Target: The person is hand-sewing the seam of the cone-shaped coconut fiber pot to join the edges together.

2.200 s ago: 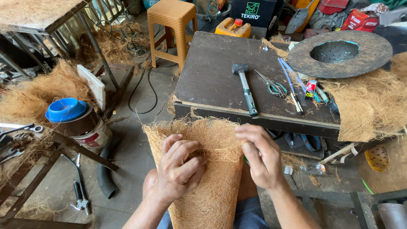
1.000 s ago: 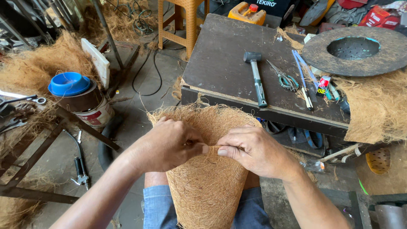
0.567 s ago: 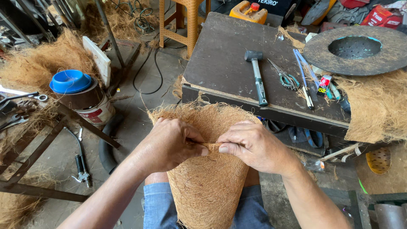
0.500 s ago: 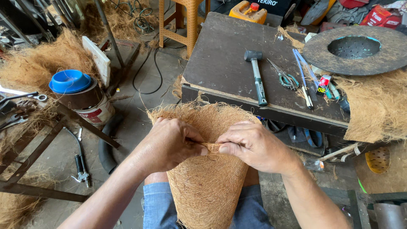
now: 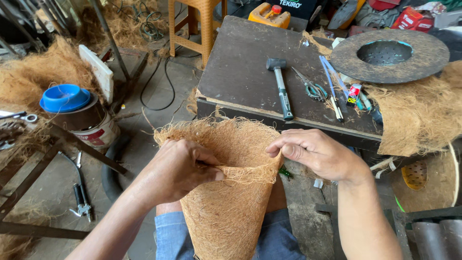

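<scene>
Below the dark workbench (image 5: 240,72), our left hand (image 5: 178,168) and right hand (image 5: 313,151) pinch the coir cone (image 5: 226,207) rim, shaping it; next we should press the overlap tighter.

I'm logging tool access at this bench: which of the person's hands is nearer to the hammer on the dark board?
Right. The right hand pinches the coir cone's rim just below the hammer handle's near end; the left hand grips the rim farther left and lower.
</scene>
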